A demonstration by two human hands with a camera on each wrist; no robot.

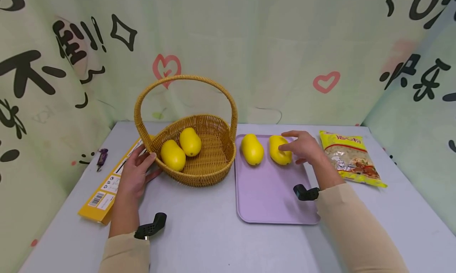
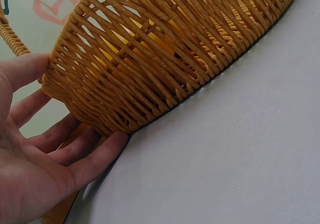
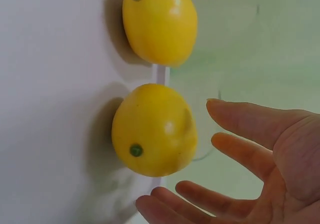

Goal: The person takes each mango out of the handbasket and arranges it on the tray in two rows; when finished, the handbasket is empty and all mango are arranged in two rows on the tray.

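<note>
The wicker basket, with a tall arched handle, stands left of centre. Two smooth yellow oblong fruits, one near the front and one behind, lie in it. My left hand rests on the basket's outer left end, thumb at the rim and extended fingers along the wall in the left wrist view. On the purple tray lie two more such fruits, one left and one right. My right hand is by the right one, fingers spread, with a gap in the right wrist view.
A yellow box with white labels lies left, partly behind my left arm. A small purple wrapped piece lies farther left. Right of the tray is a yellow printed food bag. A printed curtain surrounds the table's back and sides.
</note>
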